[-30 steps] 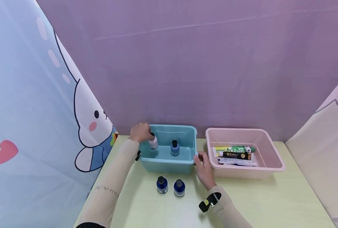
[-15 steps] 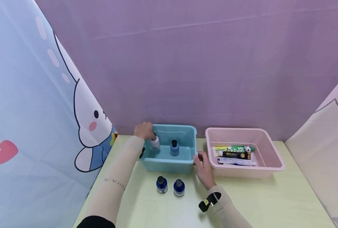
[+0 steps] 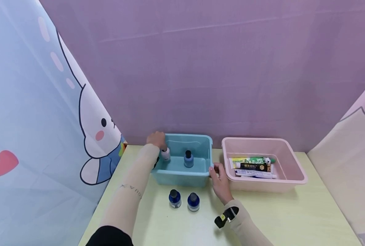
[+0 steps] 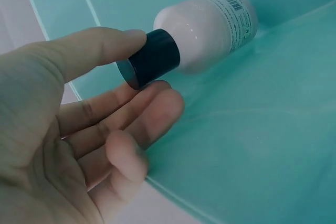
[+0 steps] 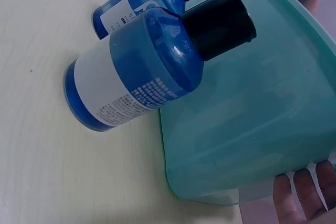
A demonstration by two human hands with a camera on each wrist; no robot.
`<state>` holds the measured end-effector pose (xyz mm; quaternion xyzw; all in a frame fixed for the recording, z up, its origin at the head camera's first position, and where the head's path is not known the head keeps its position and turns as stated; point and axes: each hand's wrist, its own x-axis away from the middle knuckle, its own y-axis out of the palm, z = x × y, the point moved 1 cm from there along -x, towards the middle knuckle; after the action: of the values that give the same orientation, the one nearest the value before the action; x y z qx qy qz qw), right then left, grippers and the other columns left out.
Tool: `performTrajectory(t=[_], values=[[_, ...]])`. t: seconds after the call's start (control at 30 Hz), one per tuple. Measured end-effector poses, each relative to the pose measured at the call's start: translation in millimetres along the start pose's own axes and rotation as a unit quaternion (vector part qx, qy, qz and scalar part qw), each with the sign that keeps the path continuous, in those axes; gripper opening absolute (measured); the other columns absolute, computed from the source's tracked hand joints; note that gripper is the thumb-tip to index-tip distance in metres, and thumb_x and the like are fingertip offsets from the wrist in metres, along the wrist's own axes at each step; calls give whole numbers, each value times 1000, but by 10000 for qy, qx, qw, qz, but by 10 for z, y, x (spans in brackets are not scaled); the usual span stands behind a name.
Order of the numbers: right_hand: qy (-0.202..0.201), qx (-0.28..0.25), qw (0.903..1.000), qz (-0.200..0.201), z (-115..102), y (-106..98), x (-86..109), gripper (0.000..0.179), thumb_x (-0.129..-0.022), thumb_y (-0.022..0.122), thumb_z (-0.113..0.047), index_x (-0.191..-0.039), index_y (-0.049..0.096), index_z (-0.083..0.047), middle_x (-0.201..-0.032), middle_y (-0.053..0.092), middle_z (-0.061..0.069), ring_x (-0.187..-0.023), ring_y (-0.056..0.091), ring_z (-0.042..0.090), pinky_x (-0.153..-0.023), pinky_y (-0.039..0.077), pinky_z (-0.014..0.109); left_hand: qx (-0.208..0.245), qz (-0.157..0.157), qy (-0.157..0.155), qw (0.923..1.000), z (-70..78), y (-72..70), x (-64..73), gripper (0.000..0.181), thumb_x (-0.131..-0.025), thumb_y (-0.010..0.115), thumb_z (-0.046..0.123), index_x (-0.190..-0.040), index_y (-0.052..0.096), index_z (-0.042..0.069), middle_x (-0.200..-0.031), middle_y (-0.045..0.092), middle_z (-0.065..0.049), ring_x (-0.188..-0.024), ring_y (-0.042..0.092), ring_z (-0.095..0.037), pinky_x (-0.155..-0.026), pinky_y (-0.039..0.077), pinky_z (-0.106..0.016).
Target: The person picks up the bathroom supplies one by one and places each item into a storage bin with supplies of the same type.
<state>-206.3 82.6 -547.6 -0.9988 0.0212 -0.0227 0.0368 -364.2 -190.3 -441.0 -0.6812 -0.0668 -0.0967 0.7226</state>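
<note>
Inside the teal bin [image 3: 182,180], toward its left end, stands a small pale bottle [image 4: 202,32] with a black cap. My left hand [image 3: 156,139] pinches that cap [image 4: 152,59] between thumb and forefinger, while the other fingers are bent and free in the left wrist view. A blue bottle [image 3: 188,161] stands upright near the middle of the same bin. At the bin's front right corner, my right hand [image 3: 220,186] grips the rim with the thumb on top. Its fingertips [image 5: 286,198] show at the bin's edge in the right wrist view.
Two dark blue bottles with black caps, one on the left [image 3: 174,199] and one on the right [image 3: 193,202], stand upright before the teal bin. A pink bin [image 3: 265,186] with several toothpaste tubes [image 3: 254,167] stands to the right. A purple curtain hangs behind.
The left hand and forearm have shifted a little to the right over the bin. The pale bottle went slightly right, then back left. The right hand stays put on the rim.
</note>
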Motion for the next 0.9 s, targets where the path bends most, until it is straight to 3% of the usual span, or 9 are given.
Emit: performTrajectory(t=[0.2,0.43,0.7,0.9], values=[[120,50,9999,12,-18,-8,-17,29,-111,44,-23,-133,47,-6,-130,50,13,-118,49,26,-111,46,54,-368,39,-27,9993,61,24,-44,25,-84,81,20,-105,73,9,-109,72,-11,-93,67,-29,-81,58,-47],[-30,-50,10000,21,-1,-16,16,32,-110,47,-31,-133,48,-10,-130,51,11,-119,49,26,-109,49,51,-401,-25,-139,9991,87,93,-57,30,-83,85,22,-106,73,8,-97,72,-7,-83,64,-24,-78,59,-42],[-111,57,9999,51,5,-21,14,30,-109,48,-31,-131,50,-11,-126,52,10,-115,50,25,-104,52,46,-684,66,-102,9976,114,107,-33,25,-83,84,23,-101,72,10,-93,71,-6,-79,65,-21,-74,57,-40],[-167,122,9998,64,8,-5,14,33,-109,47,-30,-133,49,-7,-125,52,10,-113,50,24,-101,53,41,-829,116,-67,9965,107,144,-27,13,-88,78,20,-93,70,12,-84,69,-5,-74,63,-19,-64,54,-37]])
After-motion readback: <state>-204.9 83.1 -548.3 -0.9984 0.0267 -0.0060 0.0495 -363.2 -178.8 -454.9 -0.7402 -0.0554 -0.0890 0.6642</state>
